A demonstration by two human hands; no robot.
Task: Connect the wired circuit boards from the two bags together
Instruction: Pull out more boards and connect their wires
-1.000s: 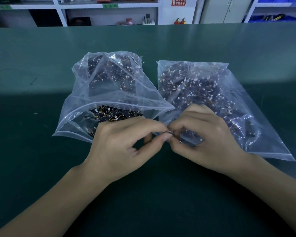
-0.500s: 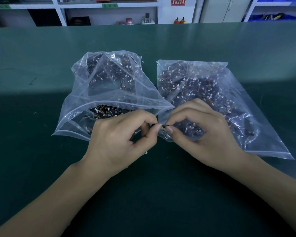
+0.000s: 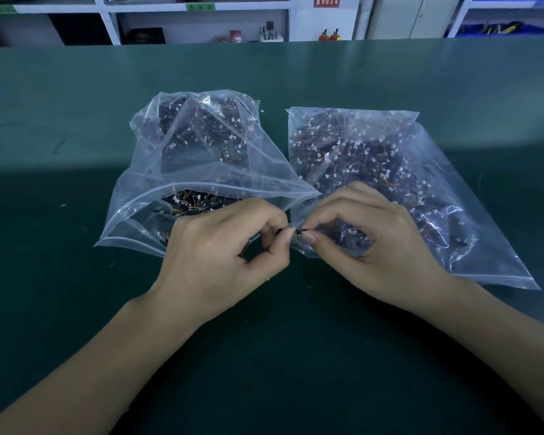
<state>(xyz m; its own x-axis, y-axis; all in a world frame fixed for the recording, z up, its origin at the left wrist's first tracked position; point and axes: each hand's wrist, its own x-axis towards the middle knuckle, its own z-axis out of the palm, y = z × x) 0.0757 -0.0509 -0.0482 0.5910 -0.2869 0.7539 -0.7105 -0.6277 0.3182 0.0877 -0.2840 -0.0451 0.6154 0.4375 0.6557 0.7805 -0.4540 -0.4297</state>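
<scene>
Over the last second both hands have lifted slightly off the worktop (image 3: 76,309) and drawn their pinches tip to tip. The left hand (image 3: 220,255) and right hand (image 3: 374,249) each pinch a wired circuit board's (image 3: 296,234) end between the two bags. The connectors look about to mate, though I cannot tell if they are seated.

Green table (image 3: 76,277); 2 clear bags (image 3: 145,196) (image 3: 453,215); dark boards (image 3: 182,205).

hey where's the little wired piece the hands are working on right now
In the head view it sits at centre, pinched between the left hand and right hand: the wired piece is just in front of the near edge of the right bag, above the green table.
</scene>
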